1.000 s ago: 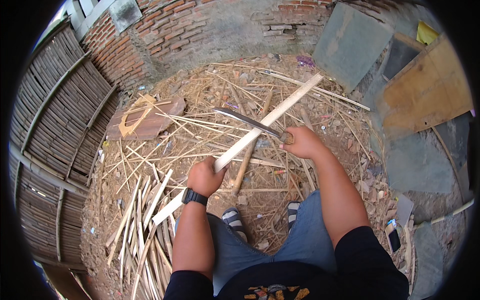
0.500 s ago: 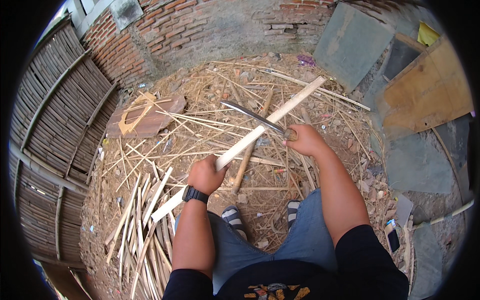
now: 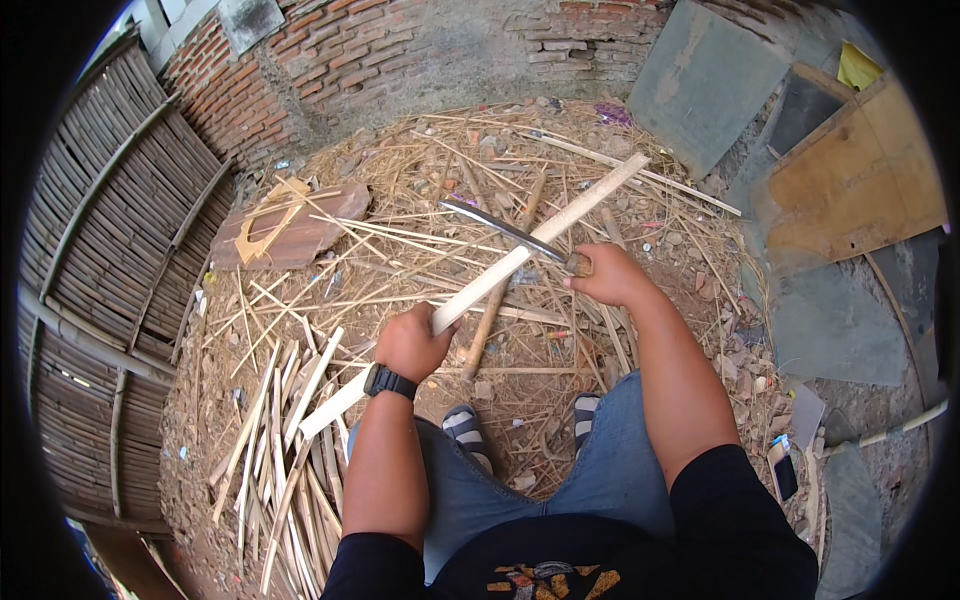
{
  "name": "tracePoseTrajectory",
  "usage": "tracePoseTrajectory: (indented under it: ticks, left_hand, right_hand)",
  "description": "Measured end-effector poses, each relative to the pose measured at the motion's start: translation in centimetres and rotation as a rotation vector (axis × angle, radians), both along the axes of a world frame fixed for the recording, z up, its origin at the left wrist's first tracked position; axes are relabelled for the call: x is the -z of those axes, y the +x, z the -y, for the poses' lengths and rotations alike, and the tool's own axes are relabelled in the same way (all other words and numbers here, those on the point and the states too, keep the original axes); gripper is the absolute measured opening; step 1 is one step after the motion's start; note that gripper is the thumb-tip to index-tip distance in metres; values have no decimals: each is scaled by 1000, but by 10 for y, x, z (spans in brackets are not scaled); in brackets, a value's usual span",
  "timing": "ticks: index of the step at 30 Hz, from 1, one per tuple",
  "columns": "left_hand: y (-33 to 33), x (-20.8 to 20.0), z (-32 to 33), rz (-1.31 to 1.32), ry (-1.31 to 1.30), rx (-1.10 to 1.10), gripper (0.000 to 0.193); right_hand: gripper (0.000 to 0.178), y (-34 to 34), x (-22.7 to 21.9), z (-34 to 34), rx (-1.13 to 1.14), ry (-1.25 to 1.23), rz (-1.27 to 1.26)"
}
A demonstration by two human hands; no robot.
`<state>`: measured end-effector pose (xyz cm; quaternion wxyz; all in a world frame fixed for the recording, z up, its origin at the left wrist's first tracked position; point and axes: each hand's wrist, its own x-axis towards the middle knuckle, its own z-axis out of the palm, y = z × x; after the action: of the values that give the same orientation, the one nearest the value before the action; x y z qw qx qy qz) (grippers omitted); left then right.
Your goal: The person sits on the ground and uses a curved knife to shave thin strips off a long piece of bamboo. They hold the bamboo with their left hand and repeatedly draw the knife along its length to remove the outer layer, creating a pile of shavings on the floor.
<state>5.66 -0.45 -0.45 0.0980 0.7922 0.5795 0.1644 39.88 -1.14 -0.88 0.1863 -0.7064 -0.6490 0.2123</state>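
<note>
My left hand (image 3: 411, 341) is closed round a long pale bamboo strip (image 3: 480, 285), which slants from beside my left leg up to the far right. In my right hand (image 3: 607, 275) is the wooden handle of a machete (image 3: 500, 227). Its dark curved blade points to the far left and crosses over the strip, seemingly touching it. Beneath the strip, a rounded wooden pole (image 3: 487, 330) shows on the ground. The underside of the blade and my left fingertips are hidden.
A heap of split strips (image 3: 285, 480) lies by my left leg. Scattered slivers cover the dirt. A brown board (image 3: 290, 235) lies at far left, a bamboo fence (image 3: 110, 290) stands left, a brick wall (image 3: 400, 60) behind. Sheets (image 3: 710, 90) lean right; a phone (image 3: 785, 475) lies at lower right.
Hardly anything differs. The strip's near end has shifted slightly left and toward me, while both hands keep their hold and the blade stays across the strip.
</note>
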Motion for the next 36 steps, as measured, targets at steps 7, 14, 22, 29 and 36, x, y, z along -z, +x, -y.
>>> tracePoseTrajectory:
  ticks: [7, 14, 22, 29, 36]
  left_hand:
    - [1, -1, 1, 6, -5, -6, 42]
    - [-4, 4, -1, 8, 24, 1, 43]
    - [2, -1, 1, 6, 35, -8, 42]
    - [-4, 2, 0, 35, 48, -13, 40]
    - [-2, -1, 0, 0, 50, -13, 40]
  right_hand:
    - [73, 9, -2, 3, 56, 71, -42]
    - [72, -4, -11, 6, -31, 49, 30]
    - [72, 28, 12, -8, 138, 69, -68]
    - [67, -11, -24, 11, -34, 49, 55]
    - [64, 23, 7, -7, 129, 74, -38]
